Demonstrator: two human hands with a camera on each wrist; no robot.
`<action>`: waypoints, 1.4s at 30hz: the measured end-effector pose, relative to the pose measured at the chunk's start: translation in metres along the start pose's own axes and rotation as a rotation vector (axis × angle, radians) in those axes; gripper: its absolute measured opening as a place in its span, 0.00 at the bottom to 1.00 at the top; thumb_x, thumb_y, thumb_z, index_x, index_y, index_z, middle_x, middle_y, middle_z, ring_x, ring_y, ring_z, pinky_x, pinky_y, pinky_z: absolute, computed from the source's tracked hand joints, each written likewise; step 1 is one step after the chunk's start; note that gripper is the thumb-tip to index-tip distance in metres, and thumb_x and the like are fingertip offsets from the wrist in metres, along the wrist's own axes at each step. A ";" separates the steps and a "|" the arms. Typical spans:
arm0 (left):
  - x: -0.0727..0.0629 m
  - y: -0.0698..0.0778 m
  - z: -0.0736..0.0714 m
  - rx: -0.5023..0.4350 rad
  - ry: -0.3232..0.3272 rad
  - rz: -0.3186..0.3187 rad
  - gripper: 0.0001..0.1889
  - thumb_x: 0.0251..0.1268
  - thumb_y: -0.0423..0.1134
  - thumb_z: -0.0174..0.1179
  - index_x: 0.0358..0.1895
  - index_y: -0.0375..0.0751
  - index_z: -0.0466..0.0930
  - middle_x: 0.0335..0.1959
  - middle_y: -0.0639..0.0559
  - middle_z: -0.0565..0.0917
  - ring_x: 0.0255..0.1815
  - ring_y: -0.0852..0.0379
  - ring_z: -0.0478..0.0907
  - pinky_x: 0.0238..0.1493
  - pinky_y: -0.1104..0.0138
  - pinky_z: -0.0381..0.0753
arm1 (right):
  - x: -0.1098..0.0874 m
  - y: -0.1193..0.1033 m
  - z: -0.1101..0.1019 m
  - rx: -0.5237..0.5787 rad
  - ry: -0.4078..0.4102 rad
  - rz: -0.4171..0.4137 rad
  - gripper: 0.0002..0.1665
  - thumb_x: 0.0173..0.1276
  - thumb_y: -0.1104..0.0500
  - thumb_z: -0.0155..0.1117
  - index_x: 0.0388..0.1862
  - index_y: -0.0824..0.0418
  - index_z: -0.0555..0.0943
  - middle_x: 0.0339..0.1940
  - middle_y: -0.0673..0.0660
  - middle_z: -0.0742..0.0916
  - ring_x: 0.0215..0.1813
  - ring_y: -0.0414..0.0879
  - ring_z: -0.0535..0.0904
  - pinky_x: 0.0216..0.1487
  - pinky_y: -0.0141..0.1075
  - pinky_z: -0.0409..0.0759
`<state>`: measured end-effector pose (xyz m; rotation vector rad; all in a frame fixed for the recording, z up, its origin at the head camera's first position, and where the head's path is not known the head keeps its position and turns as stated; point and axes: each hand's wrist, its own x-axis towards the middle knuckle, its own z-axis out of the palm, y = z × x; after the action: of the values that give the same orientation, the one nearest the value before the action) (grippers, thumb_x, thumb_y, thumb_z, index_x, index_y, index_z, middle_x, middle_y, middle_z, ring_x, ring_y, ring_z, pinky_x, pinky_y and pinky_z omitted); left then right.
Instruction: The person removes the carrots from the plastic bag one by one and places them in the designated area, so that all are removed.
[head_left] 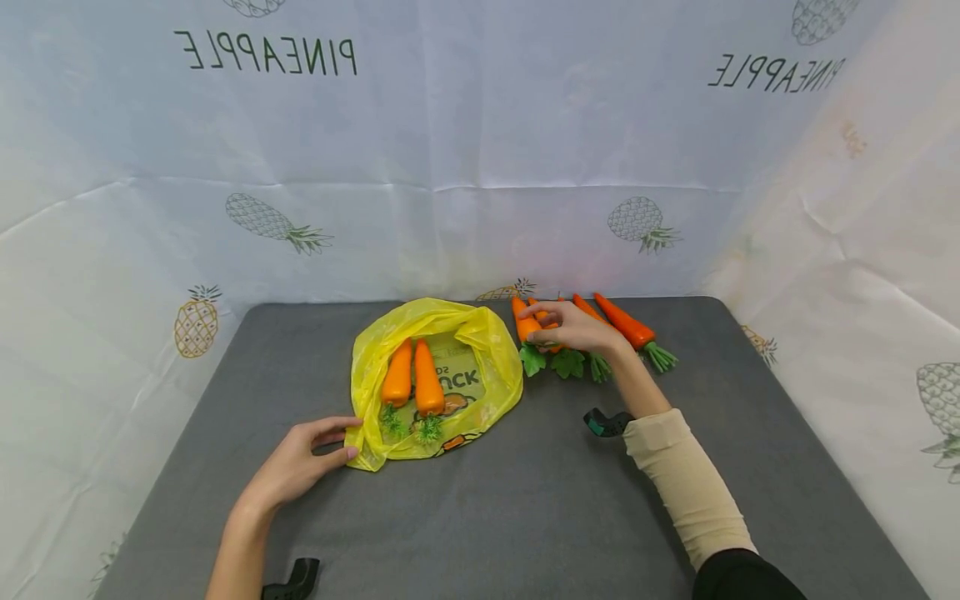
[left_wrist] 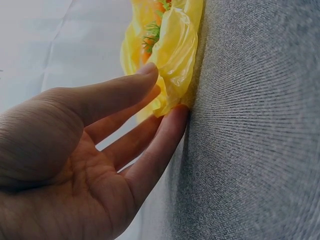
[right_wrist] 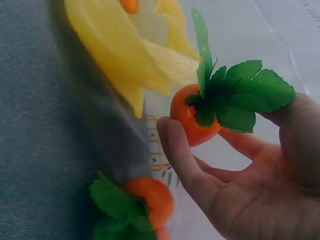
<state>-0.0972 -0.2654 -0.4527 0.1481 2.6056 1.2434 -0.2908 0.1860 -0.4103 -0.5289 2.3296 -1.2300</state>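
Note:
My left hand [head_left: 303, 462] pinches the near left edge of a yellow plastic bag [head_left: 498, 354], which lies with its mouth spread wide. Inside the bag are two orange toy carrots, one on the left [head_left: 397, 375] and one beside it [head_left: 428, 382], their feathery green tops toward me. Just right of the bag, my right hand [head_left: 573, 327] grips another toy carrot [right_wrist: 187, 115] with broad green leaves. In the right wrist view its rounded top shows between fingers and thumb, with the leaves partly covering the thumb.
More toy carrots lie in a row along the back of the grey table [head_left: 480, 533]. One with broad leaves [right_wrist: 152, 200] is close by the right hand; a redder one [head_left: 626, 323] lies at the row's right end. A pineapple-print cloth [head_left: 480, 150] hangs behind the table.

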 end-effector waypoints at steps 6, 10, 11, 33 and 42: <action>0.000 -0.001 -0.001 -0.002 0.002 0.015 0.25 0.76 0.39 0.70 0.71 0.35 0.82 0.71 0.32 0.83 0.70 0.32 0.82 0.64 0.44 0.87 | 0.006 0.006 0.005 0.001 -0.020 0.019 0.31 0.80 0.55 0.68 0.78 0.57 0.76 0.54 0.65 0.90 0.48 0.50 0.91 0.61 0.56 0.89; 0.000 -0.001 -0.001 -0.004 0.001 0.018 0.25 0.76 0.39 0.70 0.71 0.35 0.82 0.71 0.33 0.83 0.70 0.33 0.82 0.64 0.45 0.87 | 0.008 0.006 0.007 -0.018 -0.005 0.014 0.30 0.80 0.57 0.67 0.77 0.59 0.77 0.50 0.63 0.91 0.47 0.51 0.91 0.59 0.53 0.90; 0.000 -0.001 -0.001 -0.005 0.001 0.019 0.25 0.76 0.39 0.70 0.71 0.35 0.82 0.71 0.33 0.83 0.70 0.33 0.82 0.64 0.45 0.87 | 0.008 0.007 0.007 -0.016 -0.002 0.014 0.29 0.80 0.58 0.67 0.77 0.60 0.77 0.50 0.64 0.91 0.47 0.52 0.91 0.58 0.53 0.90; 0.000 -0.001 0.000 0.002 0.006 0.019 0.24 0.75 0.39 0.71 0.70 0.36 0.82 0.70 0.33 0.84 0.69 0.34 0.83 0.64 0.45 0.87 | 0.012 0.017 0.012 -0.018 -0.001 0.012 0.31 0.81 0.62 0.67 0.79 0.66 0.74 0.57 0.71 0.88 0.46 0.49 0.89 0.50 0.41 0.91; -0.001 0.001 0.001 -0.006 0.006 0.017 0.24 0.75 0.38 0.71 0.70 0.35 0.83 0.69 0.33 0.85 0.69 0.34 0.83 0.63 0.47 0.88 | 0.007 0.014 0.010 -0.025 -0.003 0.039 0.29 0.81 0.63 0.66 0.77 0.67 0.76 0.75 0.74 0.79 0.77 0.68 0.78 0.60 0.44 0.91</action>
<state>-0.0960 -0.2645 -0.4523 0.1661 2.6106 1.2591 -0.2928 0.1826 -0.4282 -0.4912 2.3445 -1.1835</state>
